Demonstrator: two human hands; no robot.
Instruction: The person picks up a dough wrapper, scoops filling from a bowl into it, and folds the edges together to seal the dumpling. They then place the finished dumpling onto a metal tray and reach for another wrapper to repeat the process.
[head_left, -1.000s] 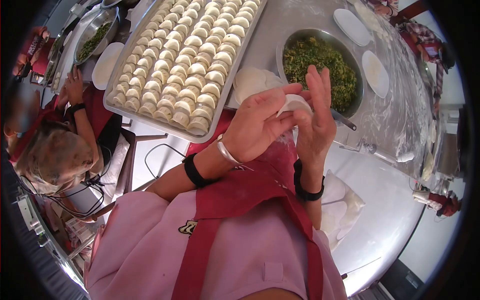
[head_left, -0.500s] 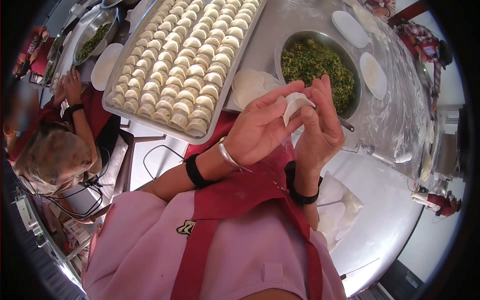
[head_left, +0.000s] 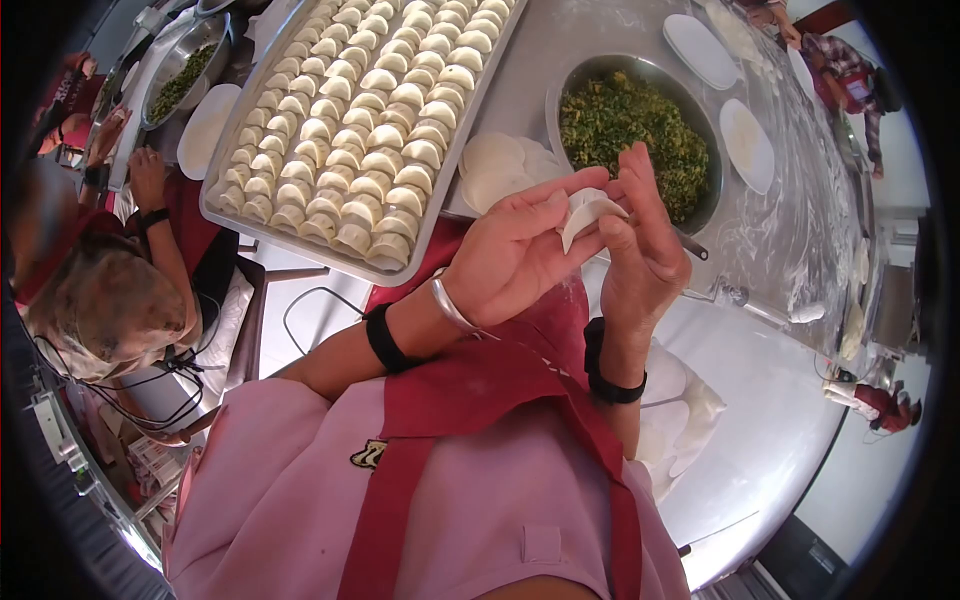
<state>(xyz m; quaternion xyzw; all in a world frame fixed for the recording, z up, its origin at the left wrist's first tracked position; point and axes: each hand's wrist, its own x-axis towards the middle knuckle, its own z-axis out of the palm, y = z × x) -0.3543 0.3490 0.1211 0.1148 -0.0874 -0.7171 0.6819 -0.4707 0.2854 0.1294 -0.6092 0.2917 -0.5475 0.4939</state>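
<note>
A folded white dumpling [head_left: 588, 213] is held between my two hands in front of the apron. My left hand [head_left: 518, 240] supports it from the left, thumb along its upper side. My right hand [head_left: 645, 240] pinches its right end with thumb and fingers. Just beyond the hands, a metal bowl [head_left: 716, 150] holds chopped green and yellow filling [head_left: 635, 130]. Round dough wrappers [head_left: 497, 165] lie stacked beside that bowl, behind my left hand. On the left, a large metal tray [head_left: 420, 250] carries many rows of finished dumplings [head_left: 350, 130].
White oval plates [head_left: 747, 147] stand on the floury metal table [head_left: 800, 230]. A handle [head_left: 692, 245] juts out by the bowl's near edge. To the left sits a co-worker in a patterned cap [head_left: 115, 300], near another filling bowl [head_left: 190, 80]. Other people work at far right.
My hands stay nearly in place, with the right fingers shifting slightly around the dumpling. At far left, the co-worker's hands have moved apart, one reaching farther away.
</note>
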